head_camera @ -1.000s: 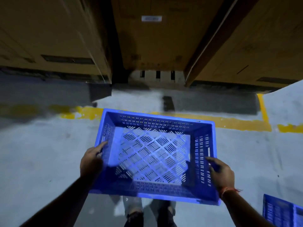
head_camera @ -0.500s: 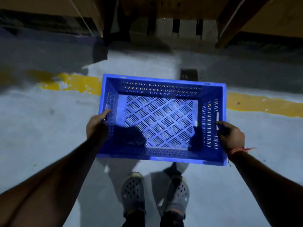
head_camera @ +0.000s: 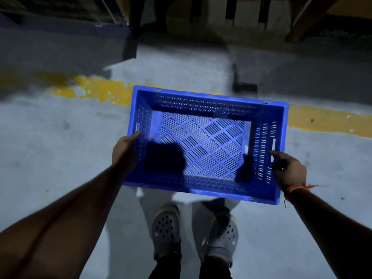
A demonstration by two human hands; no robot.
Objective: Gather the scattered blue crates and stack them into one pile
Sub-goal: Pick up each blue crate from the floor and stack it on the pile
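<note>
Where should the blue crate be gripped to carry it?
Grip the blue crate at its two short end walls, coming from outside, as the left hand and right hand do; each end has a handle slot near the rim.

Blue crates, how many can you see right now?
1. The blue crate is held off the floor between the left hand and right hand. Others may lie outside the view.

**Both hands on the crate's short ends**

Both bare arms reach forward. The left hand (head_camera: 125, 151) grips the left end wall of the blue crate (head_camera: 205, 141); the right hand (head_camera: 288, 171), an orange thread at its wrist, grips the right end wall.
</note>
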